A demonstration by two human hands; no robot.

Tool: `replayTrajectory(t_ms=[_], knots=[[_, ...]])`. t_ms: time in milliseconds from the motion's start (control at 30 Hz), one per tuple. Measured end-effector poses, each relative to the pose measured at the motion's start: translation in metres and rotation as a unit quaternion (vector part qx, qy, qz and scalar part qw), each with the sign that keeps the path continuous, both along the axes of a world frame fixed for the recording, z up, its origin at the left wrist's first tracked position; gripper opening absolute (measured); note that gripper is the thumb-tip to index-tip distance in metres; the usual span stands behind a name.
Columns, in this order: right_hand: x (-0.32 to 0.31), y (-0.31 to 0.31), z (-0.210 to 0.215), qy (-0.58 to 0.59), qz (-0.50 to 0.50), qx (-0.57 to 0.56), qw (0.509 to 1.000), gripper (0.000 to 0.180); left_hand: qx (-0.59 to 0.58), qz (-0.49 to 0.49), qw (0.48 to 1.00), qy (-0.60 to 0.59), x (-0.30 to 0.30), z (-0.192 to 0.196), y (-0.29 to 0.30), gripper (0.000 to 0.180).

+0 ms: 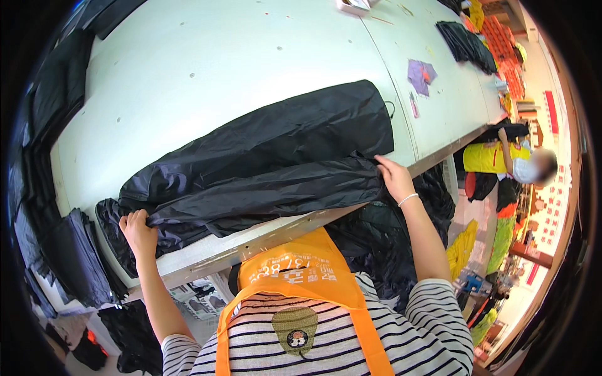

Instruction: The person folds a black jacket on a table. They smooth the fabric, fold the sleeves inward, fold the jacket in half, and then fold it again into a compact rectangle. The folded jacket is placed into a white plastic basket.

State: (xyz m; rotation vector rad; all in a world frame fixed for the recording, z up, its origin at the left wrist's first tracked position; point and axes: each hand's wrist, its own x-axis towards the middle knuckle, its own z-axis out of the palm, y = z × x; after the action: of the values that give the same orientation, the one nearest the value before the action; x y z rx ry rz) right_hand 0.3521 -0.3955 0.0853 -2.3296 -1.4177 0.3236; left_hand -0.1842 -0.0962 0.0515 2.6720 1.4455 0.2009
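Observation:
A black garment (263, 135) of thin, shiny cloth lies stretched along the near edge of the table. It has two long, leg-like parts side by side; whether it is trousers I cannot tell for sure. My left hand (139, 234) pinches the nearer part at its left end, beside a bunched bit of cloth. The right hand (396, 179), with a white beaded bracelet at the wrist, grips the other end of that same part, its thumb on top. Between my hands the cloth lies in long wrinkles. A thin cord loop (392, 109) sticks out at the far part's right end.
Stacks of dark folded garments (56, 100) line the left side. More black cloth (376, 244) hangs below the table's metal edge (276, 239). Farther right lie a purple cloth scrap (421, 76), a small pink-handled tool (414, 105) and black cloth (465, 47). A person in yellow (492, 158) works beyond.

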Motion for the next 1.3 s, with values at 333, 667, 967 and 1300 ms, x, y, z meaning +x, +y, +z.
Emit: replayTrajectory(t_ms=[333,667,967,1300], knots=[[0.008,-0.03,0.04,0.516,-0.383,0.333,0.69,0.022,-0.018,-0.018,1.0,-0.007,0.004,-0.001,-0.005,0.017],[-0.004,-0.08,0.208,0.312,-0.232,0.428,0.816,0.034,0.036,-0.027,0.993,-0.11,-0.02,0.033,0.013,0.036],[-0.019,-0.113,0.189,0.038,-0.316,0.215,0.923,0.033,-0.054,0.111,0.942,-0.313,-0.082,-0.025,0.076,0.015],[0.0,-0.097,0.255,-0.14,-0.287,0.178,0.931,0.035,-0.114,-0.009,0.958,-0.262,-0.062,0.027,0.056,0.011]])
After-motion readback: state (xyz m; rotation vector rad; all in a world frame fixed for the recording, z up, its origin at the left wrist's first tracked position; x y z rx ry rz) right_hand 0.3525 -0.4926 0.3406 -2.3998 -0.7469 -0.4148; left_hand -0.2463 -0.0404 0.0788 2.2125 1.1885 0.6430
